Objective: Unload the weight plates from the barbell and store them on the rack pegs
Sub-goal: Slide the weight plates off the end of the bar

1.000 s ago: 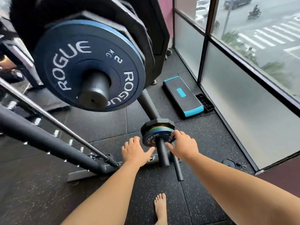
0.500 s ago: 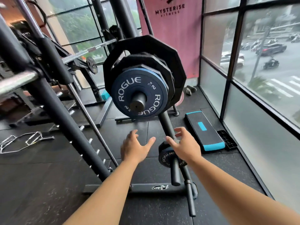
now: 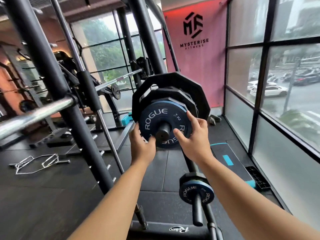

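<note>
Plainly, the move turns on the black stub (image 3: 162, 133) at the centre of the frame. Its long axis points out toward the viewer, so the blue plate (image 3: 161, 116) threaded on it can only come off by sliding straight back along that line. Whether the stub is the barbell's end or a rack peg cannot be told from here.

At far left a chrome bar (image 3: 34, 112), smooth and shiny, crosses the frame well apart from the work. Next comes the left hand (image 3: 140, 146), fingers curled round the plate's lower-left rim, thumb on its face beside the stub. The plate is a flat disc, matte dark blue with a paler rim band and white ROGUE lettering, and looks rubber-coated. Behind it sit larger black plates (image 3: 173, 82), many-sided and dull. The right hand (image 3: 195, 137) pinches the right rim, forefinger up on the edge, thumb on the face. Both hands are equally close, on opposite sides, which should keep the pull square.

Lower right, a smaller plate (image 3: 192, 189) sits on a lower peg (image 3: 197, 212), dark smooth metal angled the same way.
</note>
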